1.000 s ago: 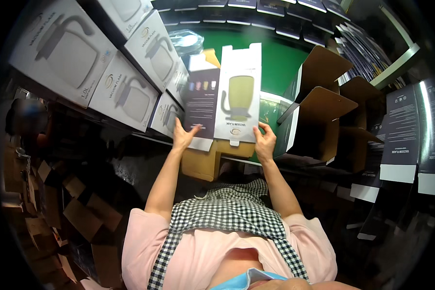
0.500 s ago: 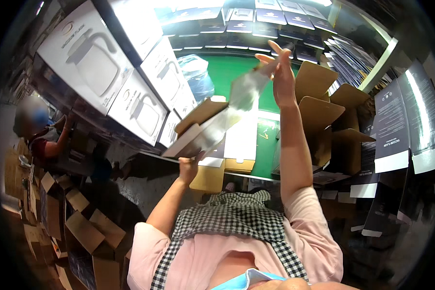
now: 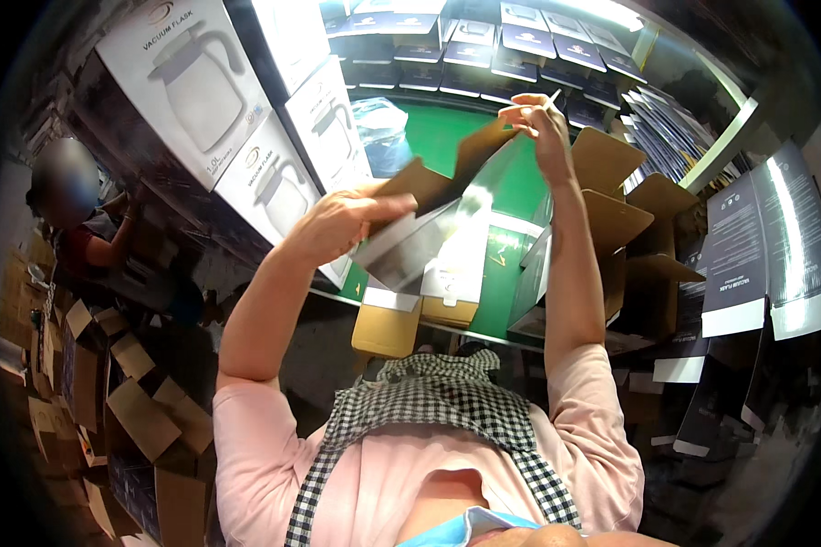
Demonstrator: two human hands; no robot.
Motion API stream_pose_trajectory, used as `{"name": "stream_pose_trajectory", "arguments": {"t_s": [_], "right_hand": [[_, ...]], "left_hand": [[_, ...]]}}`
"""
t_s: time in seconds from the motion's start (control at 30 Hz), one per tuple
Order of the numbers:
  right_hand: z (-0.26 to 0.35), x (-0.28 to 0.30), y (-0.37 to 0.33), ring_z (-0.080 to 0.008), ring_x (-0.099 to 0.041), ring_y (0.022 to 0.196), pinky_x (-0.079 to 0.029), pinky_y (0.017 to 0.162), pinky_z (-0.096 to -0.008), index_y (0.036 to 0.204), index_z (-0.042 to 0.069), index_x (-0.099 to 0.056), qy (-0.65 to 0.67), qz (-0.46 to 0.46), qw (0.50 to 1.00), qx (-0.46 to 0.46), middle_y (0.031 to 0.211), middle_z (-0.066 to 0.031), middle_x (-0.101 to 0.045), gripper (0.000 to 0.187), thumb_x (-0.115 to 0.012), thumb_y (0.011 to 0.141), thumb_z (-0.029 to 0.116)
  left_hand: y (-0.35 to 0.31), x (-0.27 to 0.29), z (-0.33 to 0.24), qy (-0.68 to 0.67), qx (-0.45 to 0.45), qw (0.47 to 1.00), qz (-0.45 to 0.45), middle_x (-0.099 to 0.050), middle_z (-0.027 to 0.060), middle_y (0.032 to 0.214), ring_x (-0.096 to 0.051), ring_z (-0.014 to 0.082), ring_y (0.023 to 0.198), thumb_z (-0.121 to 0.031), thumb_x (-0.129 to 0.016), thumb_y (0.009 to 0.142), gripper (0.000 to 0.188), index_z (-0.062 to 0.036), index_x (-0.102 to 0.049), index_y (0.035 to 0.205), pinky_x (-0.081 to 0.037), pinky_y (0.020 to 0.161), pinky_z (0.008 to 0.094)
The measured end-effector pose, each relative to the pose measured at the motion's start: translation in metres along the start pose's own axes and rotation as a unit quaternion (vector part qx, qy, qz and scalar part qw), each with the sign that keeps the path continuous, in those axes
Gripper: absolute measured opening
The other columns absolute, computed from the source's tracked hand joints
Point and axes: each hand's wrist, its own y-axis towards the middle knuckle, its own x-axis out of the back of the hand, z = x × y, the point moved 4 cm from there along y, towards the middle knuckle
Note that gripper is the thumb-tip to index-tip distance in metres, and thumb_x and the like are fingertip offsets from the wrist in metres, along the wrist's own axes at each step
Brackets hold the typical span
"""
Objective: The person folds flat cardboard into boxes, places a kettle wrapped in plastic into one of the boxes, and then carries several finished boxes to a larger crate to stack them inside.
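Observation:
I hold a flat, unfolded carton (image 3: 447, 214), brown inside and printed outside, tilted up in front of me over a green table (image 3: 506, 301). My left hand (image 3: 342, 219) grips its near left edge. My right hand (image 3: 538, 123) is raised high and pinches a brown flap at the carton's far top end. The carton's lower end hangs toward the table edge.
Stacked white boxes (image 3: 246, 118) picturing jugs stand at the left. Opened brown cartons (image 3: 625, 219) sit at the right of the table, with dark flat sleeves (image 3: 757, 246) further right. Flattened cardboard (image 3: 109, 392) lies on the floor at left, where another person (image 3: 73, 210) works.
The carton was lying upright against the table with both hands on its lower edge. It has been lifted and tipped; my right hand rose to its top flap, my left moved up the side.

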Motion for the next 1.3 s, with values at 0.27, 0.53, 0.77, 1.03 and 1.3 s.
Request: {"name": "stream_pose_trajectory", "arguments": {"t_s": [0.27, 0.53, 0.77, 1.03, 1.3], "right_hand": [[0.063, -0.074, -0.039, -0.0328, -0.048, 0.127, -0.035, 0.105, -0.0445, 0.156, 0.009, -0.014, -0.401, 0.195, 0.892, -0.077, 0.137, -0.0269, -0.048, 0.11, -0.068, 0.078, 0.064], [-0.066, -0.147, -0.083, -0.0455, -0.035, 0.133, -0.025, 0.11, -0.0603, 0.152, 0.012, -0.03, -0.444, 0.207, 0.862, 0.135, 0.139, -0.0232, -0.044, 0.108, -0.072, 0.069, 0.069], [-0.072, -0.168, -0.096, -0.0336, -0.035, 0.14, -0.01, 0.117, -0.0634, 0.11, 0.01, -0.067, -0.318, 0.192, 0.92, 0.125, 0.132, -0.0115, -0.057, 0.039, -0.069, 0.086, 0.041], [-0.133, -0.155, -0.132, -0.0223, -0.06, 0.109, -0.043, 0.099, -0.032, 0.114, -0.001, -0.057, 0.123, -0.204, 0.968, -0.084, 0.108, -0.0131, -0.064, 0.026, -0.06, 0.091, 0.01], [-0.267, -0.14, -0.213, -0.0096, -0.042, 0.058, -0.034, 0.05, -0.0245, 0.124, 0.003, -0.052, 0.22, -0.06, 0.822, -0.522, 0.071, 0.0015, -0.046, 0.071, -0.064, 0.086, 0.062]], "left_hand": [[0.021, -0.021, 0.011, -0.032, -0.096, 0.978, -0.181, -0.056, 0.01, 0.13, -0.052, 0.0164, 0.118, -0.048, -0.031, 0.106, 0.056, -0.0086, -0.046, 0.143, -0.043, 0.099, 0.0294], [0.062, 0.025, 0.133, -0.13, -0.087, 0.934, -0.321, -0.055, 0.011, 0.126, -0.05, 0.0191, 0.116, -0.043, -0.038, 0.106, 0.047, -0.0027, -0.05, 0.127, -0.038, 0.104, 0.0313], [0.04, 0.036, 0.129, -0.281, -0.03, 0.931, -0.232, -0.052, 0.0109, 0.132, -0.053, 0.0192, 0.117, -0.053, -0.035, 0.103, 0.059, -0.0068, -0.046, 0.137, -0.043, 0.1, 0.0358], [0.056, 0.046, 0.158, 0.33, 0.035, 0.919, -0.213, -0.063, 0.0262, 0.114, -0.063, 0.0391, 0.105, -0.043, -0.082, 0.075, 0.083, -0.0122, -0.042, 0.141, -0.049, 0.093, 0.0458], [0.06, 0.028, 0.143, 0.374, -0.009, 0.892, -0.254, -0.064, 0.022, 0.084, -0.067, 0.0343, 0.08, -0.018, -0.056, 0.098, 0.036, -0.0126, -0.045, 0.133, -0.051, 0.068, 0.0447]]}}
